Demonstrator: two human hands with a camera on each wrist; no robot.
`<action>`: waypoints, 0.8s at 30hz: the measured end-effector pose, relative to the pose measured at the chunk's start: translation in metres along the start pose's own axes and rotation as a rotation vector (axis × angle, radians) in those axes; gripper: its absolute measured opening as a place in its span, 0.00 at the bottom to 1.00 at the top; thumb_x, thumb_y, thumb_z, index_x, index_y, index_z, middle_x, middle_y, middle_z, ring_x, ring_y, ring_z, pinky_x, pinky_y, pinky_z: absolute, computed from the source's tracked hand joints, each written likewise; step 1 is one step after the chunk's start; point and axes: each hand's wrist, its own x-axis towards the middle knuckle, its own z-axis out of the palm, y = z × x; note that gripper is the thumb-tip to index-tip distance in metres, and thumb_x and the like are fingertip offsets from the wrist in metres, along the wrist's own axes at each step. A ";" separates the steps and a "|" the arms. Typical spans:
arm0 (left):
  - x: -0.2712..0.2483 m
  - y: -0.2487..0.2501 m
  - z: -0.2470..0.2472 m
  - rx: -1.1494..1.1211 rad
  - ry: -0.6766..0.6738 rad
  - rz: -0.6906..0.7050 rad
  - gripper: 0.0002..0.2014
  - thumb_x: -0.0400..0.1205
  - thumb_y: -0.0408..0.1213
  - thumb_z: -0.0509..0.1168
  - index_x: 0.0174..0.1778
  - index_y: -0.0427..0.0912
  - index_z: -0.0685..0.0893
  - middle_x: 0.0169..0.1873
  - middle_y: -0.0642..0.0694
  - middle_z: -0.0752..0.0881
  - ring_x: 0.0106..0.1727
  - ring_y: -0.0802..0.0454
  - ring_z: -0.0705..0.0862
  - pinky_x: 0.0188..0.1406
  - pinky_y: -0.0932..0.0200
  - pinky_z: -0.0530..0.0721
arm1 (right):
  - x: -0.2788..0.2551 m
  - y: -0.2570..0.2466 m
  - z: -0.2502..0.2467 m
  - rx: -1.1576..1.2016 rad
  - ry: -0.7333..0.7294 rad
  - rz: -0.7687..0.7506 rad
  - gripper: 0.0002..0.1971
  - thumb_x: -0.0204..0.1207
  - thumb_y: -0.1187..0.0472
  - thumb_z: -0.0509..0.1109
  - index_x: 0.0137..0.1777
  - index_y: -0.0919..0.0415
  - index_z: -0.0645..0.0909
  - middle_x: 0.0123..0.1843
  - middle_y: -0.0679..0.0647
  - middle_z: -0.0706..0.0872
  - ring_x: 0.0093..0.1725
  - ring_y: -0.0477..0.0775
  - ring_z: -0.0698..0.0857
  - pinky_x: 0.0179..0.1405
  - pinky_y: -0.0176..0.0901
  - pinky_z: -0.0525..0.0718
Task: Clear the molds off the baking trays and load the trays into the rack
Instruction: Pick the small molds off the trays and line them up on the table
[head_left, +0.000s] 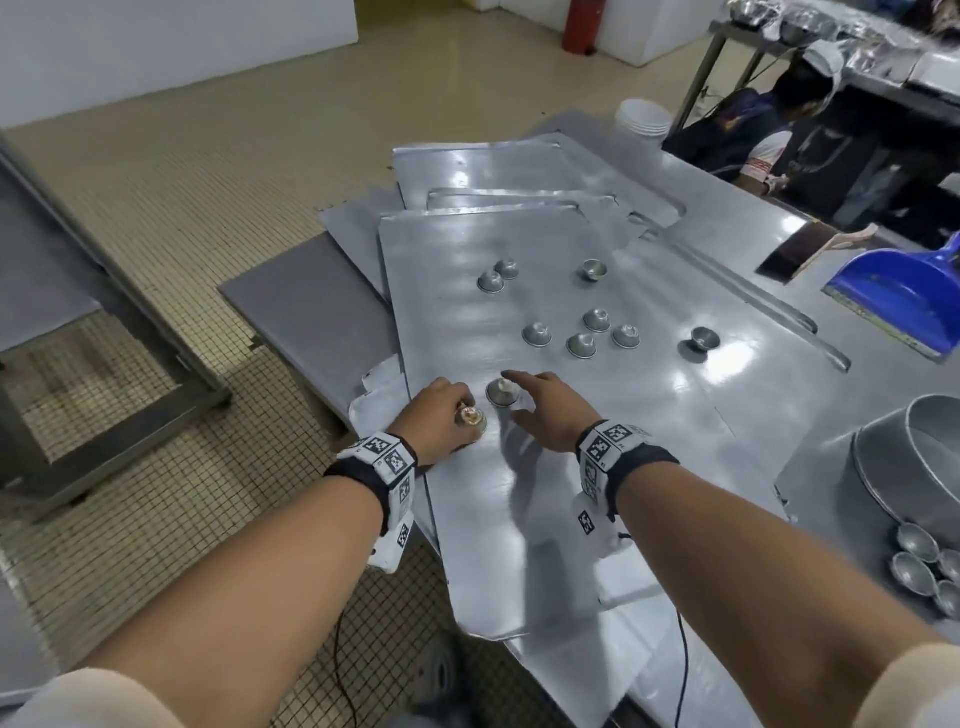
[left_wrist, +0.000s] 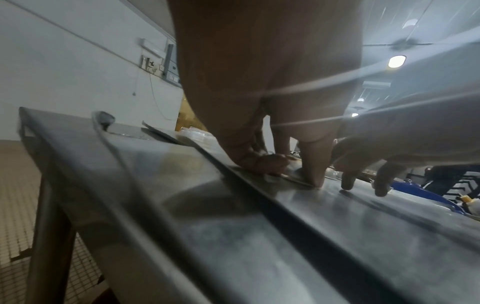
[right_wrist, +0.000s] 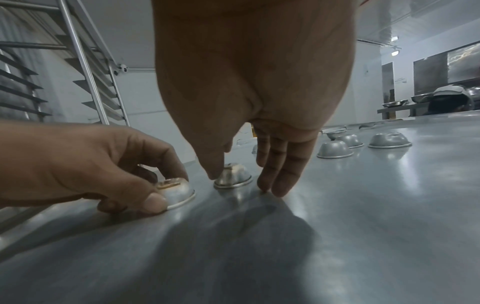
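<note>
The top baking tray (head_left: 519, 519) lies on a stack of trays on the steel table. Several small upturned metal molds (head_left: 582, 344) are scattered over its far half. At the tray's near left, my left hand (head_left: 464, 411) grips one browned mold (head_left: 471, 417) by its rim; in the right wrist view the left hand (right_wrist: 166, 187) has thumb and fingers curled round this mold (right_wrist: 179, 192). My right hand (head_left: 511, 395) hovers with straight fingers spread astride a second mold (head_left: 502, 393); that mold (right_wrist: 232, 174) sits between thumb and fingers (right_wrist: 278, 181). The left wrist view is blurred.
The tray rack (right_wrist: 85, 72) stands on the left beyond the table edge. On the right are a large round pan (head_left: 914, 457), more small molds (head_left: 914, 545) and a blue dustpan (head_left: 904, 296). White buckets (head_left: 641, 117) and a seated person (head_left: 769, 135) are at the back.
</note>
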 end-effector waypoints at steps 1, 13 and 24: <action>0.000 -0.002 0.000 -0.014 0.000 -0.002 0.16 0.77 0.45 0.76 0.58 0.45 0.84 0.52 0.47 0.77 0.52 0.47 0.82 0.52 0.57 0.77 | 0.005 -0.003 0.001 -0.004 -0.012 -0.003 0.33 0.83 0.58 0.67 0.86 0.43 0.62 0.73 0.61 0.73 0.63 0.64 0.83 0.66 0.51 0.80; -0.006 -0.005 0.003 -0.108 0.031 0.037 0.14 0.77 0.48 0.76 0.49 0.45 0.81 0.49 0.50 0.79 0.47 0.49 0.82 0.49 0.54 0.81 | 0.007 0.002 0.022 -0.033 0.163 0.062 0.11 0.81 0.57 0.66 0.62 0.57 0.79 0.60 0.58 0.85 0.56 0.65 0.85 0.51 0.49 0.79; -0.008 0.000 0.002 -0.046 -0.033 0.051 0.29 0.81 0.49 0.73 0.78 0.44 0.79 0.66 0.46 0.77 0.65 0.48 0.81 0.67 0.60 0.75 | -0.021 0.013 0.033 0.075 0.222 0.088 0.17 0.77 0.55 0.70 0.66 0.49 0.82 0.66 0.52 0.81 0.59 0.59 0.85 0.57 0.44 0.77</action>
